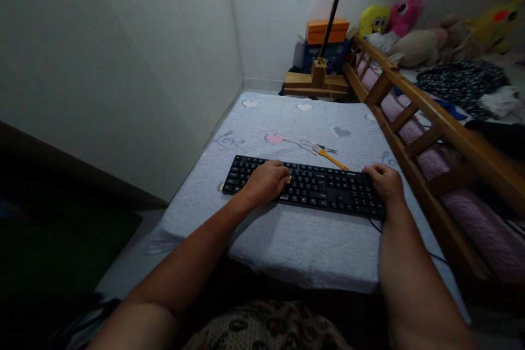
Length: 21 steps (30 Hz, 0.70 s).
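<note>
Left hand (266,179) curled on top (grip unclear), right hand (385,183) gripping its number-pad end, the keyboard (318,190) is laid lengthwise, nearly parallel to the tabletop's (311,246) near edge.

From far off, I see a keyboard (315,188) made of dull, hard-looking plastic, a heart cloth (303,246) that looks soft and bumpy, a smooth, slightly shiny wooden rail (432,101), a fuzzy pink cloth (467,210), and a smooth, dull wall (270,22).
</note>
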Available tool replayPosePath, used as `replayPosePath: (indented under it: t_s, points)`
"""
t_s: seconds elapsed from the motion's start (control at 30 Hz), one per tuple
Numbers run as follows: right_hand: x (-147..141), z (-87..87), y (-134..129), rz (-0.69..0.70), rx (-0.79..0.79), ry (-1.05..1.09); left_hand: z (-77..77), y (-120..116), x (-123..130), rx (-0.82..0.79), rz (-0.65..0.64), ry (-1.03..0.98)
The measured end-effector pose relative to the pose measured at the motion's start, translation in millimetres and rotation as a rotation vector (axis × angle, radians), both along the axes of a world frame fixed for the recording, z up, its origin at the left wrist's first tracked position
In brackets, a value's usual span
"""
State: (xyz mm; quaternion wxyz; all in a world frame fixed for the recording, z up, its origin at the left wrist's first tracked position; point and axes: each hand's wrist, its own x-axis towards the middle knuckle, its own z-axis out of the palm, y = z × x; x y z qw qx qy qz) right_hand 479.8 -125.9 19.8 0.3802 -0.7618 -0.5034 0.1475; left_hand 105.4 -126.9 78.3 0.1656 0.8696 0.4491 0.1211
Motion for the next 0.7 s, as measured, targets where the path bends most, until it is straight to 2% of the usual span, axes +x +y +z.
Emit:
replayPosePath:
  t_s: [0.13,0.27,0.53,0.7]
  points:
    - [-0.5,0.6,-0.3,0.004,0.008,-0.014,-2.9,21.2,4.0,0.039,0.079,0.039]
    - [-0.7,1.9,-0.6,0.014,0.002,-0.013,-4.2,28.9,9.6,0.057,0.088,0.102]
    - [0.2,-0.5,0.2,0.001,-0.004,-0.008,-9.5,18.1,5.2,0.058,0.044,0.095]
    - [-0.2,-0.9,-0.1,0.0,0.006,-0.007,-5.3,3.4,2.0,0.028,0.01,0.088]
